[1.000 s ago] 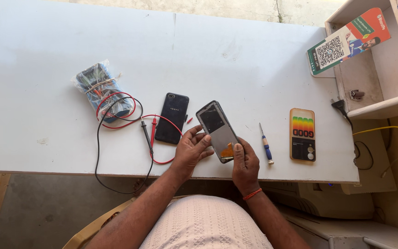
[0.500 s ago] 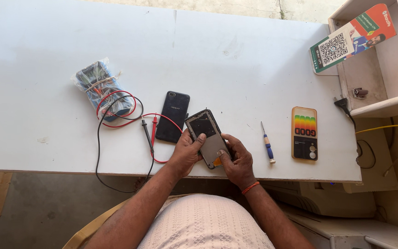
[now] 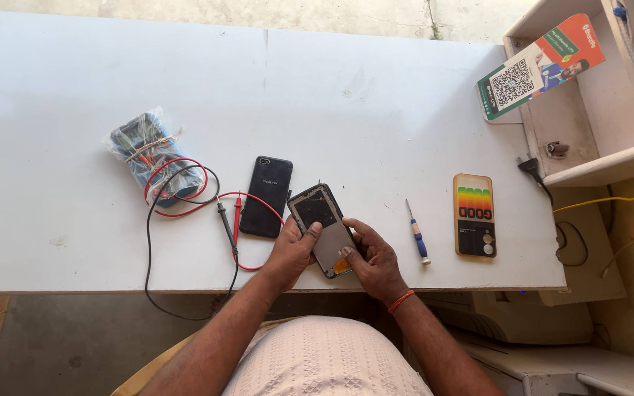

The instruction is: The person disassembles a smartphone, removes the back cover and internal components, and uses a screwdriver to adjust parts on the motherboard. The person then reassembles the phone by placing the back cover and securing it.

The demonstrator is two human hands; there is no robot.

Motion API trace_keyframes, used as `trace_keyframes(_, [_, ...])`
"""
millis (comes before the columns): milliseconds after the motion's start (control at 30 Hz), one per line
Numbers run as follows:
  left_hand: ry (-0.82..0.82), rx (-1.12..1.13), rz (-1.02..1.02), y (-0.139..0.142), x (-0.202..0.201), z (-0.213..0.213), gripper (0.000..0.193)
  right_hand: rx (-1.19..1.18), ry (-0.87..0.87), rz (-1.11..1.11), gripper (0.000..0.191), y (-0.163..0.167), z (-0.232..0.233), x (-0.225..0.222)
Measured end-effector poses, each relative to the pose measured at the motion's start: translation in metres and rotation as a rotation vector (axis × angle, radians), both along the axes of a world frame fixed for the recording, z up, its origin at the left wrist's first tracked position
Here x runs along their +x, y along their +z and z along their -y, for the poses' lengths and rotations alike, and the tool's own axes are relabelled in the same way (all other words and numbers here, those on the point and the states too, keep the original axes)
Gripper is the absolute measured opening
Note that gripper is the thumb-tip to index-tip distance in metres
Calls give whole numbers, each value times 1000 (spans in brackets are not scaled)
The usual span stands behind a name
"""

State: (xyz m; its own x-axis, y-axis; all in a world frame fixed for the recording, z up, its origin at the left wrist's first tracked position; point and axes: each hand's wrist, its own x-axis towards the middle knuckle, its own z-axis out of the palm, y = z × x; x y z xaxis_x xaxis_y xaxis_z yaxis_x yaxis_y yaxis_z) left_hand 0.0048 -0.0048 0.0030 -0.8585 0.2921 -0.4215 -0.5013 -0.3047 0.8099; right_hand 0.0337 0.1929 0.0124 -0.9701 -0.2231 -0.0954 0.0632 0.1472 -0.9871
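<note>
Both my hands hold an opened grey phone (image 3: 323,224) with its inner frame showing, tilted just above the near edge of the white table (image 3: 332,110). My left hand (image 3: 293,253) grips its left side with the thumb on the frame. On the lower right side rests my right hand (image 3: 373,258), which wears an orange wrist thread. A black phone back cover (image 3: 266,196) lies just left of the held phone.
A blue-handled screwdriver (image 3: 417,233) and a colourful striped phone case (image 3: 474,214) lie to the right. At the left is a bagged multimeter (image 3: 150,152) with red and black probe leads (image 3: 225,220). A white shelf (image 3: 588,103) with a printed card stands at the right.
The phone has shifted slightly left and turned in my hands. My left thumb now presses on its frame, and my right hand has slid to its lower edge.
</note>
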Motion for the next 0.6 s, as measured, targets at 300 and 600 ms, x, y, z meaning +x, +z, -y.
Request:
trace_keyframes(300, [-4, -61, -4, 8, -3, -1, 45, -36, 27, 153, 55, 10, -3, -12])
trace_keyframes(600, [-14, -88, 34, 13, -3, -2, 42, 1, 22, 113, 52, 15, 1, -7])
